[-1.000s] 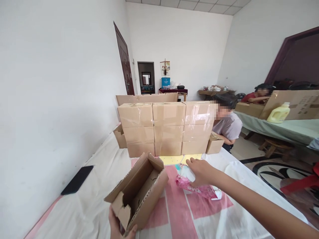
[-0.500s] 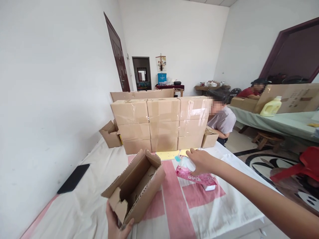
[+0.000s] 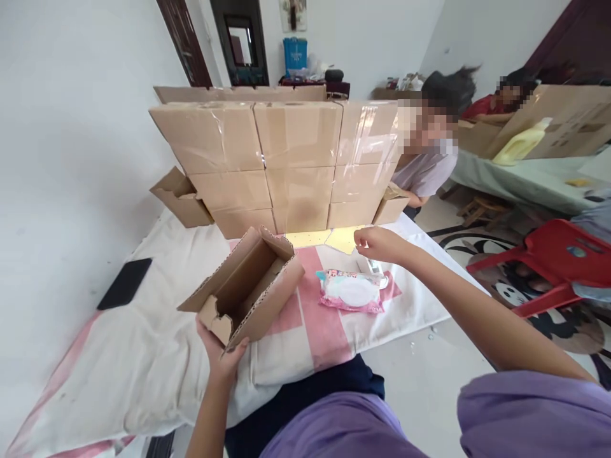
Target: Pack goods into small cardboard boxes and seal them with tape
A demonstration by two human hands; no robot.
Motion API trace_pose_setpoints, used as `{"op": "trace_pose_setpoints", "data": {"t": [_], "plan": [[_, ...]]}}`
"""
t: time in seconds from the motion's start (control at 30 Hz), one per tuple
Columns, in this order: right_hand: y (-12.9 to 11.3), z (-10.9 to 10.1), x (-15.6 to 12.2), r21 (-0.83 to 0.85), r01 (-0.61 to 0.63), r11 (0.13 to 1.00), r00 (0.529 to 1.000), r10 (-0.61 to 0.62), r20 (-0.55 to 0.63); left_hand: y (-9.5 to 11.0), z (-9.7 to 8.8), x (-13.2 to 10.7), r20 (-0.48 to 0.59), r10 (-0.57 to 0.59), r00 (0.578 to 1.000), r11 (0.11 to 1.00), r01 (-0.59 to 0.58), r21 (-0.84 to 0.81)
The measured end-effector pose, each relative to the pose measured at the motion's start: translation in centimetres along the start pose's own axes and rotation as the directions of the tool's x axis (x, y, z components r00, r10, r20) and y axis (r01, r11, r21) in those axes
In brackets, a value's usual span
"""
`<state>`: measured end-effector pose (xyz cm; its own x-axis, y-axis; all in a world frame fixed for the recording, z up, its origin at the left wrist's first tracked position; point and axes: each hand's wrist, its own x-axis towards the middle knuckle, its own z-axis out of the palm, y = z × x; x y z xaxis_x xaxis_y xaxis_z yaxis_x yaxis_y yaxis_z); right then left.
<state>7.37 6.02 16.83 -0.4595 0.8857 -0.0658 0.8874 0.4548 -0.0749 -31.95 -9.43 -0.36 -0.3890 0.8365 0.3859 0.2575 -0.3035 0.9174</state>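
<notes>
The near end of an open cardboard box is clasped by the left hand, its grip closed on the cardboard, over the cloth-covered tabletop. To the right of the box, a pink-and-white wet-wipe pack is laid. Left of the box, a flat black object is placed. Right of the box, past the pack, the right hand is poised, fingers curled; whether anything is gripped cannot be told. Beyond the box, taped cartons are stacked three high.
</notes>
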Motion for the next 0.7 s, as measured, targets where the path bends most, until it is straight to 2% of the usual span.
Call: {"op": "trace_pose_setpoints", "data": {"t": [0.17, 0.27, 0.37, 0.5, 0.63, 0.7], "plan": [[-1.1, 1.4, -4.2, 0.127, 0.113, 0.985, 0.990, -0.122, 0.065, -0.1, 0.3, 0.5, -0.010, 0.071, 0.997, 0.997, -0.071, -0.015], [-2.3, 2.2, -6.0, 0.178, 0.113, 0.977, 0.992, -0.123, 0.041, -0.9, 0.2, 0.6, -0.007, 0.103, 0.995, 0.994, -0.104, -0.029], [-3.1, 3.4, -6.7, 0.172, 0.130, 0.977, 0.991, -0.134, 0.009, -0.9, 0.3, 0.6, 0.006, 0.116, 0.993, 0.992, -0.115, -0.053], [-4.1, 5.7, -7.3, 0.143, 0.273, 0.951, 0.958, -0.255, -0.134, 1.0, 0.6, 0.7, 0.008, 0.095, 0.995, 0.995, -0.095, -0.018], [-4.5, 7.6, -8.0, 0.040, 0.412, 0.910, 0.869, -0.379, -0.318, 3.1, 1.2, 0.8, -0.005, -0.015, 1.000, 0.999, 0.015, -0.035], [-4.2, 8.3, -8.0, -0.014, 0.414, 0.910, 0.829, -0.383, -0.408, 3.5, 1.4, 0.6, -0.019, -0.033, 0.999, 0.998, 0.031, -0.058]]}}
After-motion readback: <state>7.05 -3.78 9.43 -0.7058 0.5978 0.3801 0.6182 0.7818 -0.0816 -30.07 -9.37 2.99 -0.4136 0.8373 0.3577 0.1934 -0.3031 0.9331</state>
